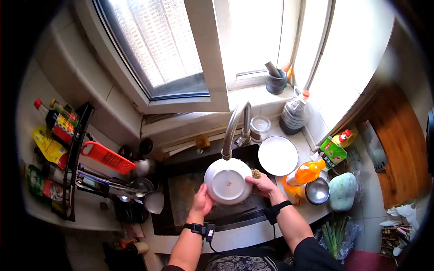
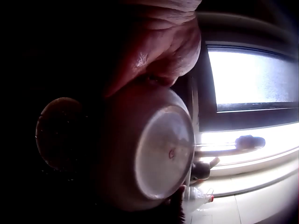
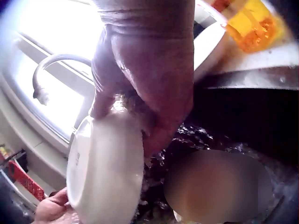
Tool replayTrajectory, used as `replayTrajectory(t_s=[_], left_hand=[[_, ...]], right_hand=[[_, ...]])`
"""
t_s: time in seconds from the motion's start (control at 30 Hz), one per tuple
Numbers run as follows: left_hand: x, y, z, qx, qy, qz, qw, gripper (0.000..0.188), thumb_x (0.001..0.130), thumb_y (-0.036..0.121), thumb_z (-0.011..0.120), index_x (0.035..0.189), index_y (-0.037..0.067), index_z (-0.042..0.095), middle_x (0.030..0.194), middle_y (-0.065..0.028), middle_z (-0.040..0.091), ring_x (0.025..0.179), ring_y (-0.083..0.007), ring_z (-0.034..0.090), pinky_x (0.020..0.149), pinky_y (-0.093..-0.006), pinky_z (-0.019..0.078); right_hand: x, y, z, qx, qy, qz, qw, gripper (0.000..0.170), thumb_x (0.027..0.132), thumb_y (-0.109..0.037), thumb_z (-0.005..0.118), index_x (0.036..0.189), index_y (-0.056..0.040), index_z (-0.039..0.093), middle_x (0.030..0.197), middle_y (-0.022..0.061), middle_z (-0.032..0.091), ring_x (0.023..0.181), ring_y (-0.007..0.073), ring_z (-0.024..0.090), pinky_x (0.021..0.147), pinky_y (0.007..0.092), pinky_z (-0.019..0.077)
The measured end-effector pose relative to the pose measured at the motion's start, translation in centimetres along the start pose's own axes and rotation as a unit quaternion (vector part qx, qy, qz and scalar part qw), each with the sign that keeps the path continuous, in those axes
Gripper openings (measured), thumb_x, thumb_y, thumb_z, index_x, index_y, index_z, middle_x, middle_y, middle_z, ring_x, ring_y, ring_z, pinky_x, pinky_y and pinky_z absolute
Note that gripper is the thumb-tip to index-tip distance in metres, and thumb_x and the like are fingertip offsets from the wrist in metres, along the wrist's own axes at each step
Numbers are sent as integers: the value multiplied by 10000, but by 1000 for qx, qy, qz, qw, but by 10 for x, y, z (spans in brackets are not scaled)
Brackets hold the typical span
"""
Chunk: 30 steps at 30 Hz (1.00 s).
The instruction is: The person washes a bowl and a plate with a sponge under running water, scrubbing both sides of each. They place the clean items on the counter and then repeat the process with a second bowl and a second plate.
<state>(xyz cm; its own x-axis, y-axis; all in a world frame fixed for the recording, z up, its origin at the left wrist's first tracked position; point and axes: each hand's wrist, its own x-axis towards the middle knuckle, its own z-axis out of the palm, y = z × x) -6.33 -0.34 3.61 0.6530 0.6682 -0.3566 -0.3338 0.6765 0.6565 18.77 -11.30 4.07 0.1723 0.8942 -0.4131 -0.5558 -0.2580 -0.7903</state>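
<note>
A shallow white bowl (image 1: 228, 180) is held over the sink, its underside with a small red mark turned toward the head camera. My left hand (image 1: 202, 200) grips the rim from the left. On the opposite side my right hand (image 1: 264, 186) grips the bowl and keeps a brownish scrubber (image 1: 256, 174) against its edge. In the right wrist view, the scrubber (image 3: 120, 103) shows between the fingers and the bowl's wall. Just beyond the bowl is the end of the curved metal faucet (image 1: 227, 153). Most fingers are hidden behind the bowl.
A white plate (image 1: 278, 156) lies right of the dark sink (image 1: 181, 189). Beside it stand an orange bottle (image 1: 307, 172), a metal bowl (image 1: 317, 190) and a pale green melon (image 1: 342, 192). Pans and a red basket (image 1: 107, 158) crowd the left. An open window is behind.
</note>
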Motion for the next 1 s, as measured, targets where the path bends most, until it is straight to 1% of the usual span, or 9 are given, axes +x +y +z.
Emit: replayTrajectory(t_s=[0.17,0.23,0.37,0.47,0.5,0.6,0.73,0.87,1.0], left_hand=[[9,-10,-5,-97,-9,-95,991,648,907,632,330,1351,165,405,1330,-126,476,1223,-359,428,999,-589,330],[7,-1,10,-158,57,-127,978,685,844,714,363,1255,180,485,1325,-149,476,1194,-437,429,925,-662,337],[2,25,25,-128,-72,-161,976,550,807,259,513,1269,-34,461,1222,-193,561,1116,-339,555,995,-463,417],[7,18,-5,-12,-58,-188,980,563,772,110,543,1305,-36,435,1246,-203,543,1159,-351,530,1027,-477,390],[8,17,-5,-44,-55,-180,981,552,743,-25,522,1290,-37,449,1223,-187,562,1120,-337,558,995,-459,431],[7,5,-1,14,8,-82,996,541,754,-48,497,1290,-59,430,1239,-200,546,1120,-329,558,991,-449,443],[16,-17,-17,-2,63,-37,997,504,786,-70,466,1289,-52,432,1243,-198,543,1123,-339,553,984,-459,444],[29,-37,-40,-28,132,17,991,465,841,-31,471,1304,-48,422,1252,-204,535,1133,-346,544,996,-461,431],[22,-41,-40,-76,155,16,985,433,896,49,500,1313,-37,419,1267,-201,528,1149,-345,532,1012,-466,411]], right_hand=[[-14,-35,24,-260,-99,-89,956,284,782,-149,763,1008,-52,620,1020,16,614,904,120,567,865,270,444],[-25,-48,37,-374,-172,-248,877,255,745,-87,767,959,-63,629,1034,50,606,913,180,594,870,294,458],[-34,-57,39,-566,-234,-322,722,220,681,-31,703,883,-87,636,1087,92,589,1026,254,577,866,371,456],[-50,-61,37,-686,-179,-314,631,191,688,-56,672,868,-114,648,1147,78,580,1078,247,559,897,392,420],[-52,-55,32,-728,-149,-319,588,106,793,-122,566,873,-149,629,1129,36,558,1068,211,537,926,385,383],[-48,-39,21,-728,-115,-358,574,119,790,-121,570,890,-153,626,1155,43,542,1081,238,528,910,383,396],[-47,-42,14,-692,-99,-324,637,230,724,-52,622,940,-128,644,1209,64,546,1121,289,513,933,393,424],[-39,-52,9,-581,-11,-243,777,200,757,-71,643,955,-102,655,1042,105,620,964,301,601,819,372,498],[-23,-73,16,-587,125,-243,762,193,777,-159,678,964,-117,657,960,113,633,901,317,611,785,377,503]])
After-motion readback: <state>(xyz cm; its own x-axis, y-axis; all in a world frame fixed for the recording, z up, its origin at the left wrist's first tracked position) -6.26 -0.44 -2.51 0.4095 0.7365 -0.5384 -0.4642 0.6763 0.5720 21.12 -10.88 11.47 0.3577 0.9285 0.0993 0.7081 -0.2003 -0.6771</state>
